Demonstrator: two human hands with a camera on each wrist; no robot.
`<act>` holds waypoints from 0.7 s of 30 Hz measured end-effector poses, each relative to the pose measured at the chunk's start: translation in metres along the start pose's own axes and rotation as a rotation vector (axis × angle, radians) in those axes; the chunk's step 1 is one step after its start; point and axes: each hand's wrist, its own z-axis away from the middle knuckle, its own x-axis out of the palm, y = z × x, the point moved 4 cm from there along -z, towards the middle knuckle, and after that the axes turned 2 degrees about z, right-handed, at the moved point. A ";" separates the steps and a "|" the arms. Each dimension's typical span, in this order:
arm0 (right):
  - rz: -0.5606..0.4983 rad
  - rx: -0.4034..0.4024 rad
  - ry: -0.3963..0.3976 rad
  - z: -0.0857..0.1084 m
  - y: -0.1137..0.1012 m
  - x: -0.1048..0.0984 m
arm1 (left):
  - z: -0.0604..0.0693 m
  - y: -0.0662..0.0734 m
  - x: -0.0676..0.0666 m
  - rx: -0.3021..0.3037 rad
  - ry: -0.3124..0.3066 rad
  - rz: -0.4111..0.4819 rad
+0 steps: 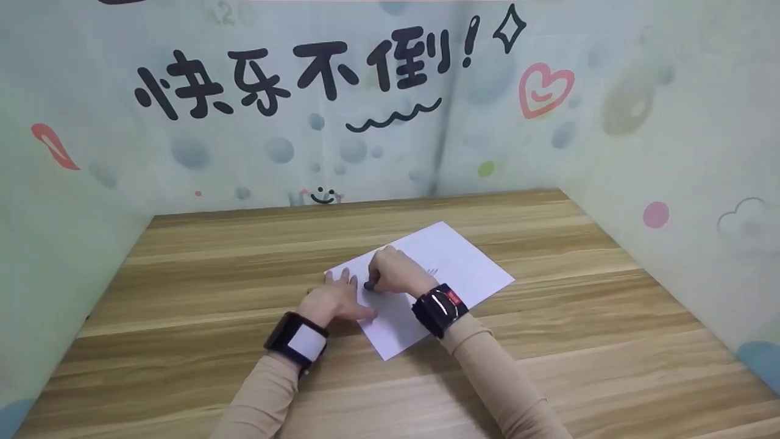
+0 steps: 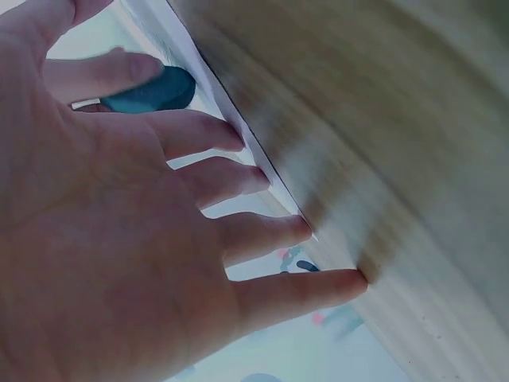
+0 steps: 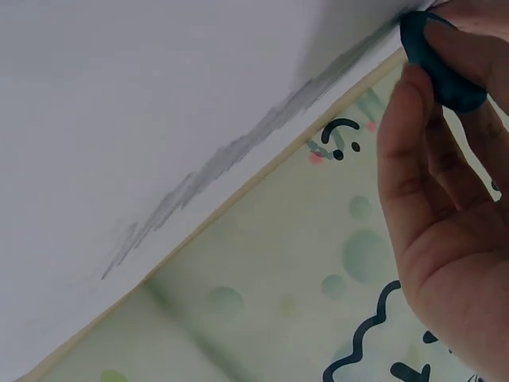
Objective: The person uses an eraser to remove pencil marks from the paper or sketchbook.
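Note:
A white sheet of paper (image 1: 466, 259) lies at a slant on the wooden table. My left hand (image 1: 334, 300) rests at its left edge, fingers spread, some fingertips on the sheet; in the left wrist view the lowest fingertip reaches past the edge onto the wood. Between thumb and fingers, my right hand (image 1: 396, 271) pinches a small dark teal, rounded eraser (image 3: 441, 68) against the paper. A band of grey pencil strokes (image 3: 223, 159) runs up to the eraser in the right wrist view. From the head, the right hand and wrist cover part of these strokes.
The wood-grain tabletop (image 1: 585, 341) surrounds the sheet. Behind it stands a pale printed backdrop (image 1: 378, 152) with lettering and bubbles, and side panels (image 1: 688, 152) close off the left and right. Both wrists wear black bands (image 1: 442, 310).

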 end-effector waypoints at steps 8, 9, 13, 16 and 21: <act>0.010 -0.034 0.027 0.000 -0.004 0.000 | 0.002 -0.001 -0.001 0.003 -0.002 0.004; 0.009 -0.030 0.024 0.000 -0.004 0.000 | 0.002 -0.001 -0.001 0.005 -0.004 0.004; 0.015 -0.016 0.027 -0.001 -0.005 0.000 | 0.003 -0.001 -0.002 0.017 -0.010 0.004; 0.026 -0.014 0.019 -0.001 -0.006 0.001 | 0.003 -0.002 -0.002 0.023 -0.006 0.004; 0.014 0.012 -0.007 0.000 -0.007 0.000 | 0.002 -0.002 -0.002 0.035 -0.013 0.003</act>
